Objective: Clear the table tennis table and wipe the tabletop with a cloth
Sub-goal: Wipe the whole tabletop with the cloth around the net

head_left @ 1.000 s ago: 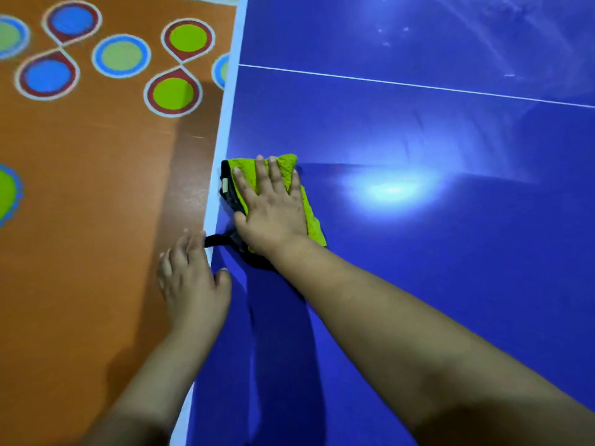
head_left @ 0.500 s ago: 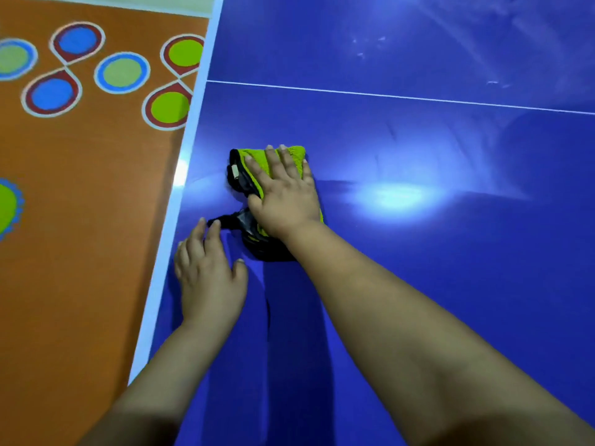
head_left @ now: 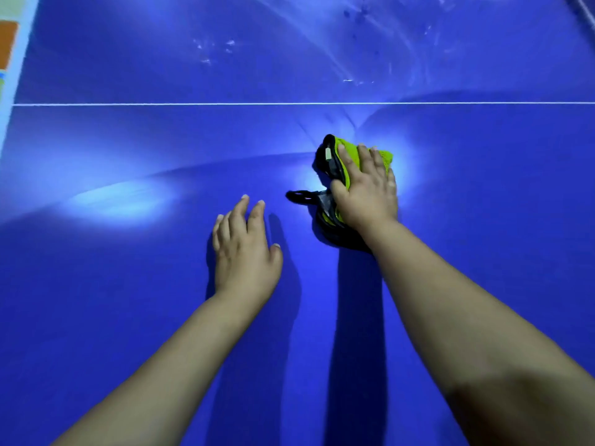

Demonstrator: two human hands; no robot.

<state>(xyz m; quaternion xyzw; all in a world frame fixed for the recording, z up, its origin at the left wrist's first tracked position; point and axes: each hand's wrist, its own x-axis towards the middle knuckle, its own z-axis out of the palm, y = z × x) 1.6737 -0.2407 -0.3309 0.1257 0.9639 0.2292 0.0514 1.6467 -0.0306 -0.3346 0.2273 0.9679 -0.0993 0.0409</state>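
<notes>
Cloth (head_left: 351, 148): green and black, bunched on the blue counter (head_left: 128, 284), on my side of the white line (head_left: 193, 104).
Right hand (head_left: 367, 194): I see it flat on the cloth, fingers straight, pressing down.
Left hand (head_left: 244, 249): palm down on bare counter, fingers relaxed, near the cloth but apart from it.
Smudges (head_left: 212, 49): pale marks beyond the line.

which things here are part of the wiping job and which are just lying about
Job: yellow-green and black cloth, pressed under the right hand; blue table tennis tabletop; whitish smudges on its far part.
Not the job: left hand, open, apart from the cloth; orange floor strip at far left; thin white line across the tabletop.
</notes>
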